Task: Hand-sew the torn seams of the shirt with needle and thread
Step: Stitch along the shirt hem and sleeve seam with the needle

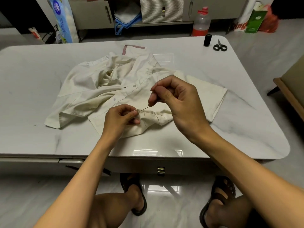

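The cream shirt (98,89) lies crumpled at the middle of the white marble-look table (222,129). The left hand (122,116) pinches its near hem beside a short row of dark stitches and covers that edge. The right hand (174,102), raised above the cloth and hiding part of it, has its fingers curled to pinch a thin dark needle (157,79) that points upward. A thread (144,109) runs taut from under those fingers to the seam. At the far right corner stand a black thread spool (207,40) and black scissors (220,46), well apart from the shirt. Beyond the table stands 1 red-capped plastic bottle (201,22).
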Motion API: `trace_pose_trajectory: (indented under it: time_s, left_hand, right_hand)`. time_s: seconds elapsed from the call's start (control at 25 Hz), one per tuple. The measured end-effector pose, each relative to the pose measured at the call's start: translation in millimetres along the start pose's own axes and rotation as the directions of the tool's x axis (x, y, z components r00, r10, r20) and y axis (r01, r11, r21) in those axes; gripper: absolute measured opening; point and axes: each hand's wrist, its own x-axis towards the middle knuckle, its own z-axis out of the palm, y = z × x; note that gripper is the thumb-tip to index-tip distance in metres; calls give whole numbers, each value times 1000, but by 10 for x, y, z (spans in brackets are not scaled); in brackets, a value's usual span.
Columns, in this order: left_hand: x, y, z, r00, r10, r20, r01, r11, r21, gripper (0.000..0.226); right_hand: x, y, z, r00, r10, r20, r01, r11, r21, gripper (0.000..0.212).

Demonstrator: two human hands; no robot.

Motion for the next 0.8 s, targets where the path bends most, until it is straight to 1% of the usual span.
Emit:
trace_pose_trajectory:
  time_s: [0.08, 0.2, 0.28, 0.36, 0.44, 0.56, 0.64, 0.8]
  left_hand:
    - [20, -61, 6, 999, -28, -29, 28, 1000, 11, 5]
    - [13, -133, 33, 994, -86, -72, 83, 996, -45, 5]
    - [-2, -179, 47, 989, -106, -103, 99, 993, -69, 6]
    - [-4, -235, 58, 984, -109, -140, 99, 992, -74, 8]
    - [-3, -271, 77, 979, -108, -173, 98, 993, -68, 9]
    - [11, -290, 105, 974, -99, -206, 90, 995, -49, 8]
    - [20, -299, 108, 970, -98, -221, 92, 995, -37, 8]
    - [23, -323, 115, 965, -80, -248, 89, 996, 25, 13]
  right_hand:
    - [-65, -155, -72, 999, 13, 50, -11, 999, -39, 13]
    - [-214, -397, -202, 990, 41, 134, -20, 988, -155, 12]
    - [-321, -533, -293, 977, 95, 191, -58, 980, -190, 12]
    - [-409, -650, -382, 942, 186, 279, -132, 971, -200, 12]
    - [-493, -745, -479, 868, 305, 393, -234, 947, -219, 14]
    - [-603, -856, -625, 697, 456, 553, -403, 887, -224, 14]
    - [-640, -894, -698, 613, 502, 610, -492, 847, -203, 14]
    - [-661, -907, -763, 494, 546, 677, -591, 782, -200, 11]
